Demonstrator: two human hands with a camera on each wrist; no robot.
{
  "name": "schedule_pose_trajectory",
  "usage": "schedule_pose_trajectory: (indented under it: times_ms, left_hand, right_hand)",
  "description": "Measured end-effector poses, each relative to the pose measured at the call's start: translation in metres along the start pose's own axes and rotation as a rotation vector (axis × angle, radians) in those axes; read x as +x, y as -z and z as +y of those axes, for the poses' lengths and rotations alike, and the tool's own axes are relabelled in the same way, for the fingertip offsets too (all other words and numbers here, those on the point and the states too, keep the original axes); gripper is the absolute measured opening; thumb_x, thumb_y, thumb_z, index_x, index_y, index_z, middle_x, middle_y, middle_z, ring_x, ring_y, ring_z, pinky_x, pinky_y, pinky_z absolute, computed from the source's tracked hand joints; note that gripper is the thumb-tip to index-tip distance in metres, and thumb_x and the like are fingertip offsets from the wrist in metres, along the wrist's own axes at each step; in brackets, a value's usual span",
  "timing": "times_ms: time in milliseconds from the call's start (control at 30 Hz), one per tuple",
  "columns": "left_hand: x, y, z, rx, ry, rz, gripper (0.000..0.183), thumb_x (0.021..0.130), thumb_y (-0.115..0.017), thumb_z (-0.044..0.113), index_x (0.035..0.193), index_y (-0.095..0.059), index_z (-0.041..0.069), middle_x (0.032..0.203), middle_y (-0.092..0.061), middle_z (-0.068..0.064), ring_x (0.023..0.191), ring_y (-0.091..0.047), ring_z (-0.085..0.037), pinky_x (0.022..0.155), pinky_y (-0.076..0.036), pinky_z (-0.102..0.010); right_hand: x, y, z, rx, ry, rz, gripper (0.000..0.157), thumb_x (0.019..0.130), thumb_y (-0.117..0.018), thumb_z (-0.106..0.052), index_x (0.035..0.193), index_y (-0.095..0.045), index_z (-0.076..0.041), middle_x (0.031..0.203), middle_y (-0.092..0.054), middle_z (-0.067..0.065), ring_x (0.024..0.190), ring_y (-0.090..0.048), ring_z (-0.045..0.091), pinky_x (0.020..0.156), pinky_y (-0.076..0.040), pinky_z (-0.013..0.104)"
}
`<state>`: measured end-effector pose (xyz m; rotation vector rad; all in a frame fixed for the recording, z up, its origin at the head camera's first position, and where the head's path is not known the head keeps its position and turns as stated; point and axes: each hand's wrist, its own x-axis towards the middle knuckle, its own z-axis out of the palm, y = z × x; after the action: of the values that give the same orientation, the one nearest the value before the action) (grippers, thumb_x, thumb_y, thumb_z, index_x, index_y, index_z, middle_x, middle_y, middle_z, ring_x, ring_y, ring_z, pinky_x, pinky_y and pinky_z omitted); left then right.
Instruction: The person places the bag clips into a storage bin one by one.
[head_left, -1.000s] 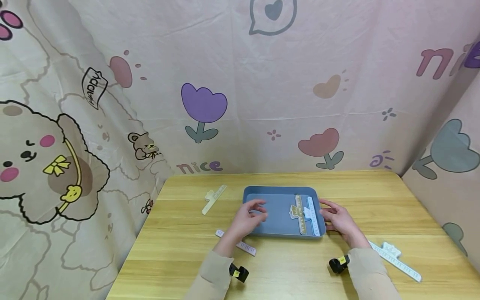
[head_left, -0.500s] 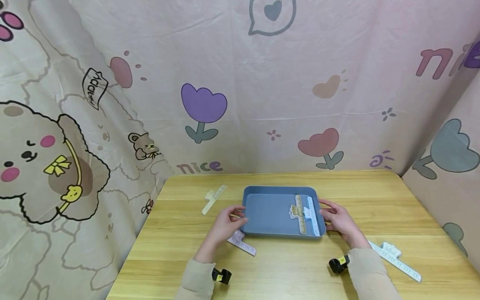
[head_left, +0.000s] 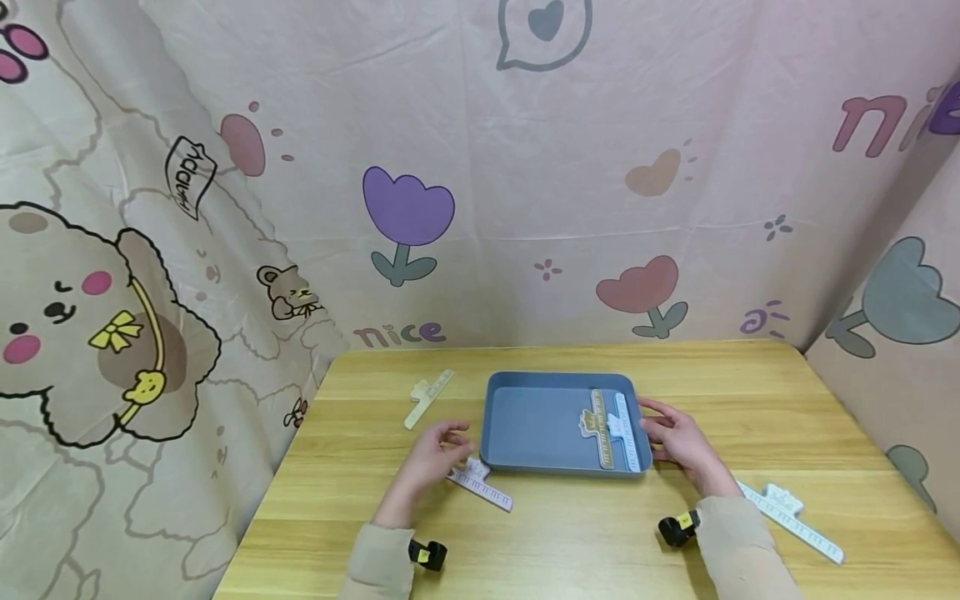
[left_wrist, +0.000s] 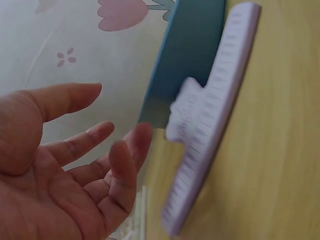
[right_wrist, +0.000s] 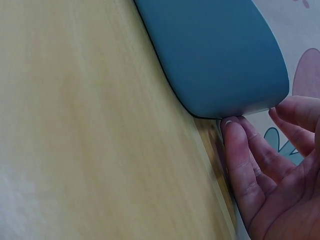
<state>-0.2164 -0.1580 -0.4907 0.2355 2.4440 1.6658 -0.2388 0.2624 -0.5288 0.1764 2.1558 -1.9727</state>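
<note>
My left hand [head_left: 437, 454] hovers beside a lilac page clip [head_left: 483, 487] with piano-key marks, which lies on the table at the tray's front left corner. Its fingers are loosely bent and hold nothing; in the left wrist view a gap separates them from the lilac clip [left_wrist: 210, 120]. My right hand [head_left: 678, 437] rests against the right wall of the blue-grey tray [head_left: 540, 471], fingertips touching the outside in the right wrist view. Inside the tray, at its right side, a brown-gold clip [head_left: 602, 433] and a light blue clip [head_left: 626, 437] lie side by side.
A cream clip [head_left: 429, 400] lies on the wooden table [head_left: 585, 542] left of the tray. Another pale blue clip [head_left: 795, 521] is partly covered by my right forearm. A patterned curtain [head_left: 510, 292] hangs behind the table and along both sides.
My left hand has moved left from above the tray to beside the lilac clip, uncovering more of it. My right hand and the tray have stayed in place.
</note>
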Motion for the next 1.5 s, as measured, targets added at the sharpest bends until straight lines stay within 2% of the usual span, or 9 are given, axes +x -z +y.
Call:
schedule_pose_trajectory:
  times_ms: [200, 433, 567, 767, 867, 1000, 1133, 1333, 1500]
  left_hand:
    - [0.0, -0.001, -0.01, -0.003, 0.053, -0.051, 0.044, 0.091, -0.068, 0.008, 0.129, -0.053, -0.009, 0.1, -0.068, -0.015, 0.075, -0.065, -0.027, 0.053, -0.05, -0.035]
    - [-0.002, -0.002, -0.015, -0.066, 0.099, -0.102, 0.042, 0.09, -0.065, 0.003, 0.127, -0.052, -0.011, 0.096, -0.069, -0.016, 0.071, -0.066, -0.03, 0.053, -0.053, -0.036]
    - [-0.002, -0.002, -0.016, -0.065, 0.098, -0.104, 0.041, 0.089, -0.065, 0.001, 0.126, -0.052, -0.011, 0.095, -0.069, -0.015, 0.069, -0.066, -0.027, 0.052, -0.052, -0.033]
    - [-0.002, 0.001, -0.021, -0.05, 0.097, -0.089, 0.043, 0.084, -0.068, -0.004, 0.124, -0.054, -0.01, 0.09, -0.065, -0.011, 0.063, -0.061, -0.019, 0.047, -0.042, -0.022]
    - [-0.003, 0.006, -0.023, -0.054, 0.089, -0.077, 0.039, 0.081, -0.068, -0.008, 0.118, -0.057, -0.012, 0.084, -0.063, -0.011, 0.063, -0.058, -0.017, 0.05, -0.045, -0.022]
    - [-0.004, 0.013, -0.025, -0.017, 0.069, -0.039, 0.031, 0.078, -0.069, -0.011, 0.108, -0.061, -0.013, 0.078, -0.059, -0.01, 0.064, -0.055, -0.016, 0.054, -0.049, -0.025]
    - [-0.004, 0.02, -0.029, 0.058, 0.063, 0.026, 0.028, 0.079, -0.071, -0.009, 0.106, -0.065, -0.01, 0.078, -0.057, -0.007, 0.068, -0.053, -0.016, 0.056, -0.048, -0.025]
    - [-0.002, 0.026, -0.034, 0.091, 0.084, 0.168, 0.024, 0.079, -0.072, -0.008, 0.103, -0.068, -0.008, 0.075, -0.058, -0.005, 0.069, -0.052, -0.015, 0.06, -0.043, -0.025]
    - [-0.004, 0.032, -0.033, 0.126, 0.113, 0.227, 0.023, 0.082, -0.069, -0.006, 0.105, -0.069, -0.007, 0.077, -0.056, -0.007, 0.07, -0.052, -0.017, 0.061, -0.044, -0.029]
  right_hand:
    - [-0.001, 0.0, -0.001, -0.01, 0.003, 0.0, 0.054, 0.102, -0.051, -0.014, 0.152, -0.033, -0.007, 0.132, -0.052, 0.028, 0.096, -0.065, 0.023, 0.075, -0.057, 0.04]
    - [0.0, 0.0, 0.0, -0.015, 0.003, 0.004, 0.054, 0.102, -0.052, -0.014, 0.152, -0.033, -0.008, 0.132, -0.052, 0.028, 0.095, -0.066, 0.022, 0.074, -0.057, 0.04]
    - [0.001, 0.001, 0.001, -0.009, 0.003, 0.001, 0.055, 0.102, -0.053, -0.014, 0.152, -0.033, -0.007, 0.131, -0.053, 0.028, 0.094, -0.066, 0.022, 0.074, -0.057, 0.041]
    - [0.001, 0.001, 0.0, -0.006, 0.006, -0.001, 0.055, 0.102, -0.052, -0.012, 0.152, -0.033, -0.006, 0.131, -0.054, 0.027, 0.094, -0.066, 0.022, 0.074, -0.057, 0.04]
    - [0.001, 0.001, 0.0, -0.011, 0.005, -0.001, 0.055, 0.101, -0.052, -0.012, 0.152, -0.033, -0.006, 0.131, -0.053, 0.028, 0.094, -0.066, 0.022, 0.074, -0.057, 0.04]
    - [0.001, 0.001, 0.0, -0.012, 0.003, -0.001, 0.055, 0.102, -0.052, -0.013, 0.152, -0.033, -0.007, 0.132, -0.052, 0.028, 0.093, -0.066, 0.021, 0.074, -0.057, 0.04]
    - [0.0, 0.001, -0.001, -0.009, 0.0, -0.005, 0.055, 0.102, -0.052, -0.013, 0.152, -0.032, -0.007, 0.133, -0.052, 0.029, 0.093, -0.066, 0.021, 0.074, -0.057, 0.04]
    - [0.0, 0.001, -0.002, 0.001, -0.003, -0.005, 0.054, 0.102, -0.051, -0.013, 0.153, -0.032, -0.007, 0.134, -0.05, 0.029, 0.093, -0.067, 0.021, 0.074, -0.057, 0.04]
    - [-0.001, 0.001, -0.002, 0.002, 0.002, -0.008, 0.054, 0.103, -0.05, -0.013, 0.153, -0.032, -0.007, 0.134, -0.049, 0.03, 0.093, -0.067, 0.022, 0.073, -0.057, 0.04]
